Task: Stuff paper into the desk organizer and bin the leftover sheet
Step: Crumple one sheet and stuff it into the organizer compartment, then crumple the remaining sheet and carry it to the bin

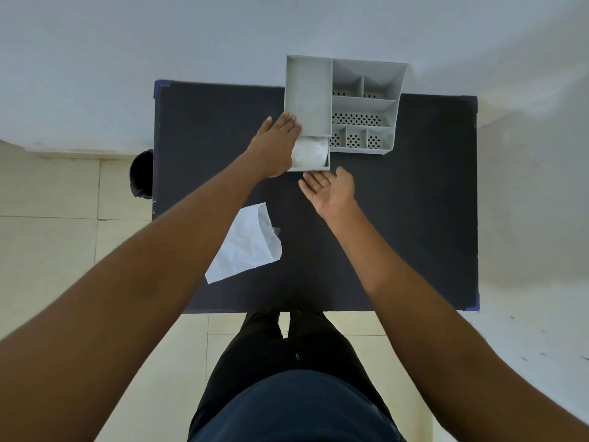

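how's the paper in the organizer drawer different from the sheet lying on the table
The paper in the drawer is crumpled into a wad, while the sheet on the table lies spread out, only creased. The wad sits inside the grey desk organizer, beside the left hand; the sheet lies loose on the black table, nearer the person, untouched by either hand. The sheet covers more area than the wad. Both are white paper.

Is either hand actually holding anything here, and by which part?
The left hand rests flat against the organizer's left wall and open drawer; whether it grips cannot be told. The right hand is open, palm up, empty.
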